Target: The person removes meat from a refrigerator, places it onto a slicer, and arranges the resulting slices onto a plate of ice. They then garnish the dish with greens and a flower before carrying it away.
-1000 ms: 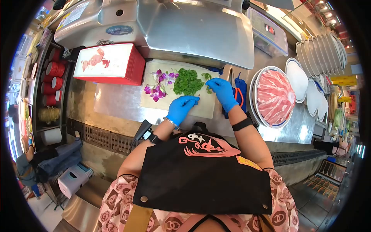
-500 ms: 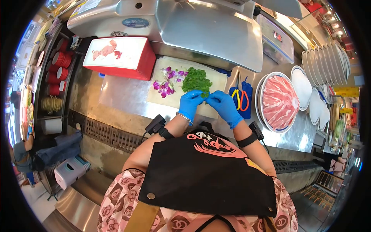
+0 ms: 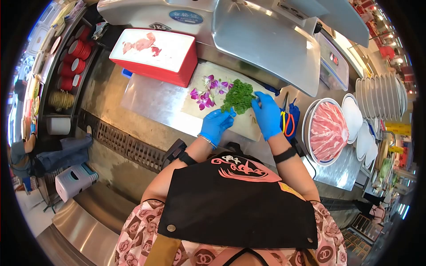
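A heap of curly green parsley (image 3: 239, 95) lies on a pale cutting board (image 3: 191, 106), beside several purple-and-white orchid blossoms (image 3: 205, 100). At the heap's lower left edge, my gloved left hand (image 3: 216, 126) is closed, its fingertips pinching at a bit of the parsley. My right hand (image 3: 268, 116), also in a blue glove, is at the heap's right side with thumb and forefinger apart, the fingertips beside the leaves. Right of that hand lie scissors (image 3: 289, 125) with yellow and red handles on a blue cloth.
A red-sided block (image 3: 182, 66) with meat scraps on its white top stands at left. Behind the board is a metal slicing machine (image 3: 266, 40). To the right are a bowl of sliced meat (image 3: 328, 133), white plates (image 3: 361, 133) and a plate stack (image 3: 379, 95).
My hands were together at the parsley's lower edge and have parted. The right moved up along the heap's right side; the left drew back to the lower left. The camera view has shifted.
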A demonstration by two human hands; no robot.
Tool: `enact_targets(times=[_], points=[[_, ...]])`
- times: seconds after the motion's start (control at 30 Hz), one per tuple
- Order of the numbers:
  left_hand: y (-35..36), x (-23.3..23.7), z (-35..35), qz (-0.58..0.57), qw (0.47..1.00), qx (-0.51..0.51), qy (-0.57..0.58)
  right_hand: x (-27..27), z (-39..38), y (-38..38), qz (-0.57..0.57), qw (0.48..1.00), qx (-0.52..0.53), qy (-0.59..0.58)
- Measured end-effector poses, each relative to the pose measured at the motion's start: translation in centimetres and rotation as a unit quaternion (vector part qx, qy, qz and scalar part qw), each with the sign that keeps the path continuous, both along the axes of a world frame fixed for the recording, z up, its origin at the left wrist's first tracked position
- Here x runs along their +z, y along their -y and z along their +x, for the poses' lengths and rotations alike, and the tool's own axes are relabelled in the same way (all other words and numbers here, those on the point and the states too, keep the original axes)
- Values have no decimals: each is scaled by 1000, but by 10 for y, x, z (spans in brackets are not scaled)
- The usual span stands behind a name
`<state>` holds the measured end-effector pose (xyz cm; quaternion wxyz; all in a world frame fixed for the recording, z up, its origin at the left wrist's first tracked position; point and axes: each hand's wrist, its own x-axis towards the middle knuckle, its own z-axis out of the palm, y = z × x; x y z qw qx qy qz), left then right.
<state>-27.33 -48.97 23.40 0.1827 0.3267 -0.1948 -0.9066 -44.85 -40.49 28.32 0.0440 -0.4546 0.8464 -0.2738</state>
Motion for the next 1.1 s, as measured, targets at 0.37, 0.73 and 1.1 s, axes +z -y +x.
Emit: enact_targets(times=[0.37, 0.73, 1.1], points=[[35, -9, 37, 69, 993, 90, 31, -36, 8, 110, 140, 959, 170, -177], [32, 8, -18, 20, 996, 79, -22, 20, 47, 45, -178, 641, -19, 747], [-8, 28, -61, -395, 915, -45, -73, 23, 19, -48, -239, 573, -86, 780]])
